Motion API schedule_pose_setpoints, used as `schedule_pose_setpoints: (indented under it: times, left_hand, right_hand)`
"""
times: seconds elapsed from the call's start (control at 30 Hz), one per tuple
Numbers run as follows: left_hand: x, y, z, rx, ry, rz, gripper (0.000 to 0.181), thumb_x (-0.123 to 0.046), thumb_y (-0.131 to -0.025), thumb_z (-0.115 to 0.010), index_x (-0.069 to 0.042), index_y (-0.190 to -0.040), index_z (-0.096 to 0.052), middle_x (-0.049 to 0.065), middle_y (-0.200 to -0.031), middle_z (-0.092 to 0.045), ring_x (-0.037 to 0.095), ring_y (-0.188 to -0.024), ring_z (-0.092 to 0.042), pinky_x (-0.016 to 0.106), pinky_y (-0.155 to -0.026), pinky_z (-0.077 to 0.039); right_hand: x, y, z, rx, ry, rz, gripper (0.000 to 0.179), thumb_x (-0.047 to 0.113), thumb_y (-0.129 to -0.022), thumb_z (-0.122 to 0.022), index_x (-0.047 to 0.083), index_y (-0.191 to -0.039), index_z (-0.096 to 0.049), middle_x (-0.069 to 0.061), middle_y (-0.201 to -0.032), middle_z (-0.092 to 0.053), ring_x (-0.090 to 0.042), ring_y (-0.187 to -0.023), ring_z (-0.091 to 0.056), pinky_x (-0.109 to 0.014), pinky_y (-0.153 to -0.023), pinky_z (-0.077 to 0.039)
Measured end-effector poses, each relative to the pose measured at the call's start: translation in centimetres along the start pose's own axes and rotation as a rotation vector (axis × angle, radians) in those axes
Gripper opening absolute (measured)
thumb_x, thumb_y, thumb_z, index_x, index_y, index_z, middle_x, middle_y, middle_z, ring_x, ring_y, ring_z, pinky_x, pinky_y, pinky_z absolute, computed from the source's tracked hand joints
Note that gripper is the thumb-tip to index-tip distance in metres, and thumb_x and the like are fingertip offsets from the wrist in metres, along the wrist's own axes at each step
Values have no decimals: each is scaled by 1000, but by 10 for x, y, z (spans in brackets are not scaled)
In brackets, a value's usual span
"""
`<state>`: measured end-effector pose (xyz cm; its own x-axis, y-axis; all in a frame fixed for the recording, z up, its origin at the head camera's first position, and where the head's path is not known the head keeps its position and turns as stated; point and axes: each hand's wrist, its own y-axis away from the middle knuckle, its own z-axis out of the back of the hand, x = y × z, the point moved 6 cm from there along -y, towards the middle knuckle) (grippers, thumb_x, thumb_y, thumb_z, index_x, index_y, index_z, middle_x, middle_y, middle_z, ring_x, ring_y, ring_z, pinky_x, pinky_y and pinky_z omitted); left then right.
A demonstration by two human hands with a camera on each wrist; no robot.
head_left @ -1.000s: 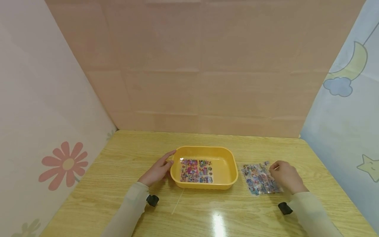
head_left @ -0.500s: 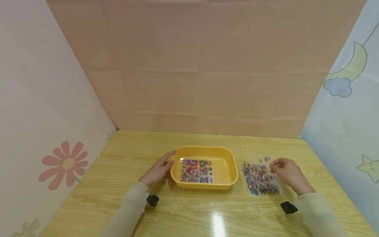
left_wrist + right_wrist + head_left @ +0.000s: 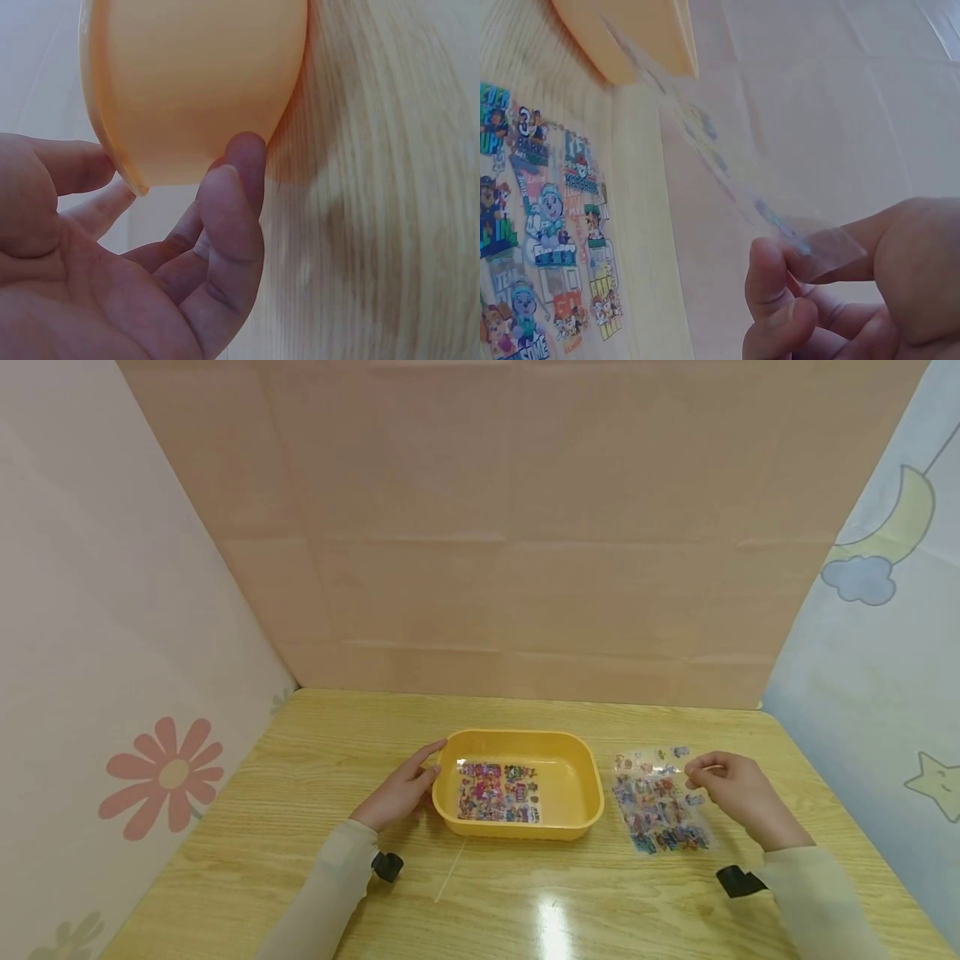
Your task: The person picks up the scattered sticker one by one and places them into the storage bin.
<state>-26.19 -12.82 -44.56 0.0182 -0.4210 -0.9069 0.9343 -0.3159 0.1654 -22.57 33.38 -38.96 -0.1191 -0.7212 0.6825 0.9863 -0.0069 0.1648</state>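
Note:
My left hand [image 3: 397, 797] touches the left end of a yellow plastic tray [image 3: 573, 785]; thumb and index tips meet its rim, and the other fingers bend beside the outer wall [image 3: 195, 97]. A clear sticker sheet [image 3: 491, 793] with colourful cartoon prints lies inside the tray, towards the left. To the right of the tray, my right hand [image 3: 731, 789] pinches the edge of another clear sticker sheet [image 3: 705, 142] between thumb and fingers, raised and tilted. Below it, a printed sticker sheet [image 3: 547, 217] lies flat on the table.
The wood-grain table [image 3: 360, 718] ends at a tan back panel [image 3: 510, 568]. Pale printed side panels stand left [image 3: 97, 610] and right [image 3: 870, 668]. A black wrist strap [image 3: 738, 881] sits at each cuff.
My right hand has moved slightly right and up, lifting a clear sticker sheet off the printed one below. The left hand and the tray have stayed put.

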Motion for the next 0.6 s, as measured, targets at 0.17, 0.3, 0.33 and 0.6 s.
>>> schedule_pose_setpoints:
  times: [0.17, 0.3, 0.33, 0.6]
  left_hand:
    - [-2, 1, 0, 3, 14, -8, 51, -29, -109, -43, -28, -158, -29, 15, -101, -62, 27, -76, -64, 34, -58, -48]
    - [-4, 1, 0, 6, 20, -13, 52, -29, -109, -44, -28, -158, -29, 15, -101, -62, 28, -76, -65, 34, -57, -47]
    - [-4, 2, 0, 8, 20, -15, 52, -29, -109, -44, -28, -158, -29, 15, -101, -62, 28, -76, -65, 34, -57, -48]
    - [-2, 1, 0, -4, 20, -12, 52, -28, -109, -44, -26, -159, -29, 15, -101, -62, 30, -77, -64, 37, -57, -47]
  right_hand:
    - [5, 1, 3, -4, -19, 1, 48, 35, -108, -40, -7, -127, -53, -22, -113, -67, -38, -109, -60, -46, -82, -52]
    - [10, 1, 4, -19, -34, 9, 50, 37, -108, -41, -7, -128, -53, -22, -114, -66, -38, -110, -60, -44, -82, -52]
    - [11, 1, 5, -22, -38, 9, 50, 38, -108, -41, -7, -129, -53, -22, -114, -67, -37, -110, -59, -43, -82, -52]
    - [25, 1, 8, -50, -54, 33, 53, 42, -107, -42, -5, -130, -53, -17, -112, -68, -41, -116, -57, -45, -85, -53]
